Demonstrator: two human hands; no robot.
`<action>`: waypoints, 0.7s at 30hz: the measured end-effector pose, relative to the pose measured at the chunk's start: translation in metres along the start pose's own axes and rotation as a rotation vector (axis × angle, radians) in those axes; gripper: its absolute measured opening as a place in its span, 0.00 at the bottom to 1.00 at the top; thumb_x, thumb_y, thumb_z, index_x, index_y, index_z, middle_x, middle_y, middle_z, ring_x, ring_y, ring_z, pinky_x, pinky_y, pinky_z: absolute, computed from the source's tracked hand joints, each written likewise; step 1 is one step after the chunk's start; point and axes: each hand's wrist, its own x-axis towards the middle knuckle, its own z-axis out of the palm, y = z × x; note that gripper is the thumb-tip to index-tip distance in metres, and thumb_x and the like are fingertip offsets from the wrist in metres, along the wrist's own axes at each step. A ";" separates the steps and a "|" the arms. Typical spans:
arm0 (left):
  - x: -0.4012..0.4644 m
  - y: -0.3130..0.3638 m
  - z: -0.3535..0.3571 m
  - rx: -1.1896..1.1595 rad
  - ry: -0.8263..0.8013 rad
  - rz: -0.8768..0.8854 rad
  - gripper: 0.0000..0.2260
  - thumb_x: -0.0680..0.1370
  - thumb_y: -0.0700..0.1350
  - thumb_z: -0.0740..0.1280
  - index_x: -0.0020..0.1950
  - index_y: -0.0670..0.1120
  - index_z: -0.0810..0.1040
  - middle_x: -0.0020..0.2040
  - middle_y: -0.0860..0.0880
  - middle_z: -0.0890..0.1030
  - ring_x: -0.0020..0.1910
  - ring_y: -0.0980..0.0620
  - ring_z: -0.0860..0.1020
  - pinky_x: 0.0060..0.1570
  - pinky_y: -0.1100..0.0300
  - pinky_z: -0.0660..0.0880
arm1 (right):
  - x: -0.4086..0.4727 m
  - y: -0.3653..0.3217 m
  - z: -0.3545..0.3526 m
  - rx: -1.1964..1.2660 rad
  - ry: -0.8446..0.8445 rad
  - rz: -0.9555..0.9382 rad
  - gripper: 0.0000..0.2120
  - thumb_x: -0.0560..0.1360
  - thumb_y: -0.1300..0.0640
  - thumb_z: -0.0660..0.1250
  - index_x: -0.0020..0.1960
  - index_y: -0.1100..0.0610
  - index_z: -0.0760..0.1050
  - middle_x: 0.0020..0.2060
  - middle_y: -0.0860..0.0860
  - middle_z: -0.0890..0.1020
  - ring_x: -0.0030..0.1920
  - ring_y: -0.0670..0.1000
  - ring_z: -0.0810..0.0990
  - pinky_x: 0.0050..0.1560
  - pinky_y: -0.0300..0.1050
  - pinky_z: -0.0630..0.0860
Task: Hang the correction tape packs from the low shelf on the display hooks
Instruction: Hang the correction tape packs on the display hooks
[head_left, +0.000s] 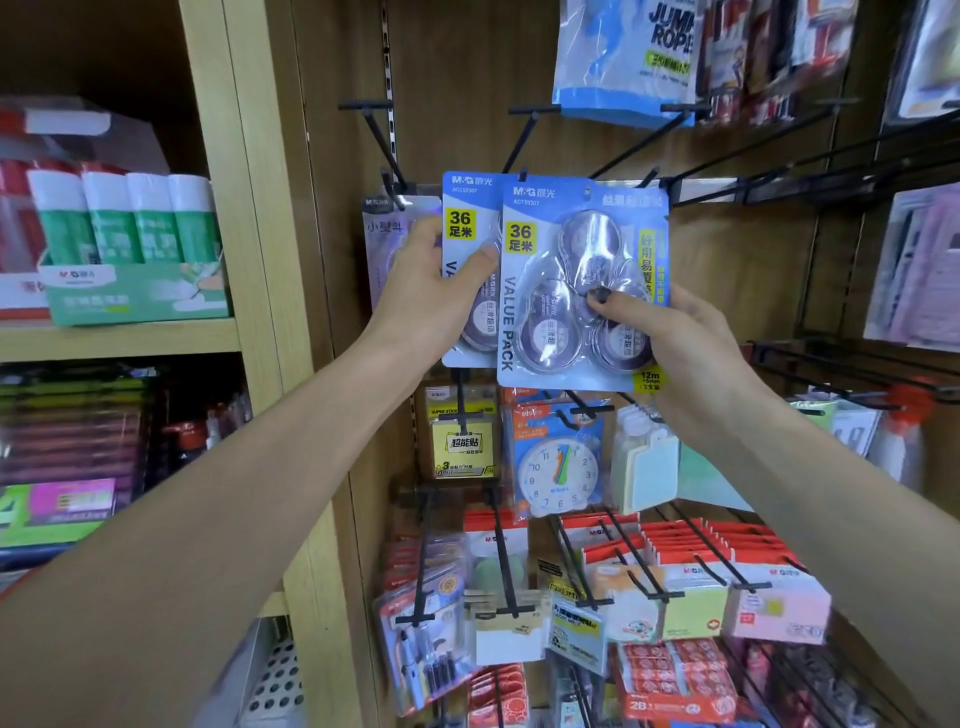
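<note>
I see my right hand (670, 332) pinching the front correction tape pack (582, 291) and my left hand (431, 291) gripping the rear pack (465, 249) just left, neither clearly hooked yet.

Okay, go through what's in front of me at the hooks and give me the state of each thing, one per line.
Front correction tape pack: upright, held up at hook height; whether it is on a hook cannot be told.
Rear correction tape pack: upright, partly covered by the front pack.
Left hand: grips the rear pack, thumb on its face.
Right hand: pinches the front pack low on its right side.
Display hook: bare along its visible length.
</note>
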 end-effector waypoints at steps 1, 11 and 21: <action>0.001 -0.002 0.001 0.015 0.004 -0.012 0.07 0.83 0.46 0.68 0.58 0.56 0.74 0.58 0.52 0.85 0.56 0.55 0.84 0.61 0.50 0.81 | 0.002 0.001 0.000 -0.010 0.005 0.012 0.16 0.74 0.60 0.76 0.61 0.59 0.83 0.54 0.58 0.88 0.56 0.62 0.87 0.59 0.70 0.80; 0.014 -0.025 0.010 0.365 0.047 0.041 0.18 0.82 0.45 0.65 0.69 0.48 0.64 0.55 0.45 0.80 0.48 0.45 0.79 0.51 0.50 0.81 | 0.035 0.015 0.006 -0.050 0.012 0.035 0.17 0.74 0.63 0.76 0.62 0.63 0.82 0.54 0.59 0.88 0.56 0.62 0.87 0.60 0.66 0.81; 0.010 -0.025 0.004 0.475 0.047 0.101 0.18 0.79 0.51 0.63 0.67 0.58 0.64 0.56 0.43 0.81 0.46 0.46 0.81 0.51 0.46 0.79 | 0.021 0.009 -0.003 -0.202 0.051 -0.133 0.14 0.72 0.63 0.77 0.57 0.58 0.81 0.51 0.56 0.88 0.53 0.60 0.88 0.54 0.59 0.85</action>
